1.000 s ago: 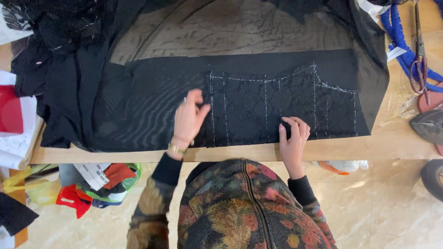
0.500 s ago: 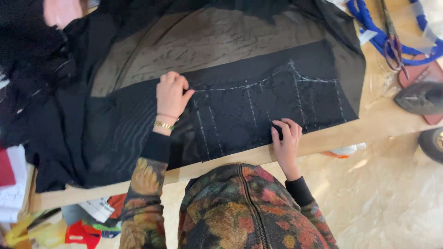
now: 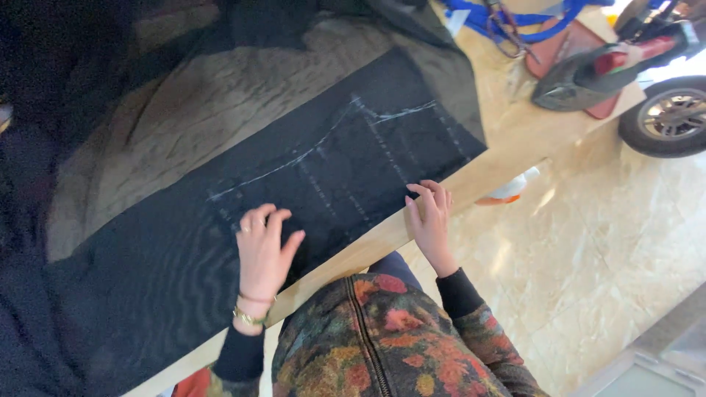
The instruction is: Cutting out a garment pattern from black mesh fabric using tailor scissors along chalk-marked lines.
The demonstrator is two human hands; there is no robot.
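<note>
A folded piece of black sheer fabric (image 3: 346,158) with white chalk lines lies across a wooden table (image 3: 507,143). My left hand (image 3: 263,246) rests flat on the fabric, fingers spread, with a ring and a gold bracelet on the wrist. My right hand (image 3: 429,217) presses its fingertips on the fabric's near edge at the table's front edge. Neither hand holds anything. A thinner see-through layer (image 3: 220,103) of the same cloth spreads over the table beyond the folded band.
Blue-handled scissors and blue strap (image 3: 515,18) lie at the table's far right. A dark iron-like object (image 3: 581,73) sits on a red pad nearby. A wheel (image 3: 669,114) stands on the pale tiled floor (image 3: 603,242). More black cloth is heaped at the left (image 3: 44,88).
The view has tilted and swung right. My left hand slid back toward the near edge of the fabric; my right hand stays at the table's front edge.
</note>
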